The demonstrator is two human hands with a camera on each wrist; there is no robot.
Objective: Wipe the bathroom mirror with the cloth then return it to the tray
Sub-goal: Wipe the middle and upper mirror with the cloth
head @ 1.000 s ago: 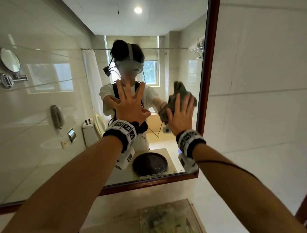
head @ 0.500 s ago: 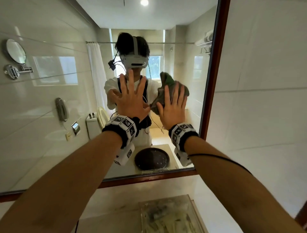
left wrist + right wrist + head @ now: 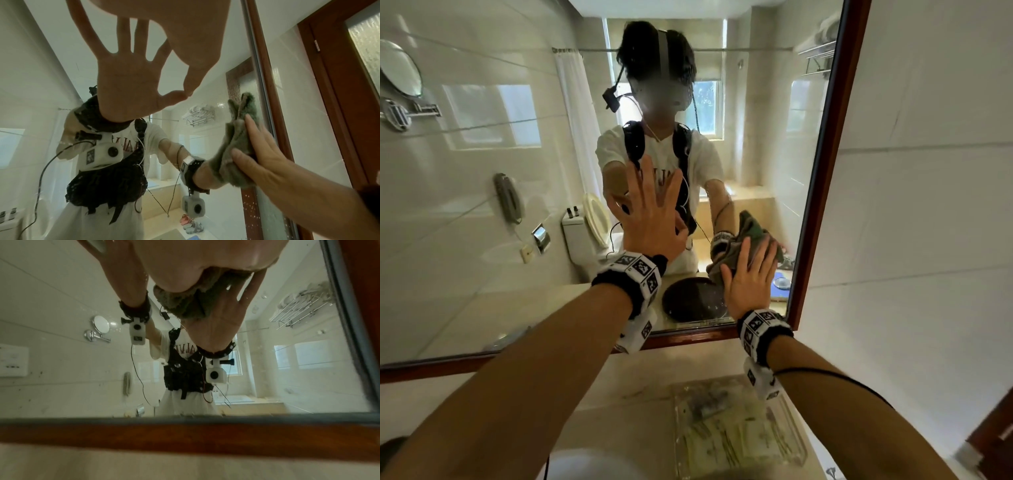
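The mirror (image 3: pixel 500 205) in its brown wooden frame (image 3: pixel 822 178) fills the wall ahead. My left hand (image 3: pixel 650 209) lies flat on the glass with fingers spread and holds nothing; the left wrist view shows it from below (image 3: pixel 185 32). My right hand (image 3: pixel 751 270) presses a crumpled grey-green cloth (image 3: pixel 751 224) against the glass near the lower right corner, fingers straight. In the left wrist view the cloth (image 3: pixel 236 146) bulges out around the right hand (image 3: pixel 265 151). A clear glass tray (image 3: pixel 787 455) sits on the counter below.
White wall tiles (image 3: pixel 928 205) run to the right of the frame. The beige counter (image 3: pixel 637 394) lies under the mirror, with a white basin rim (image 3: pixel 585 469) at the bottom edge. A brown door frame (image 3: pixel 333 97) stands further right. Water spots dot the lower glass (image 3: pixel 308 386).
My right hand has slid the cloth down the glass from mid height to the lower right corner. My left hand stays flat on the mirror. The head view has tilted down.
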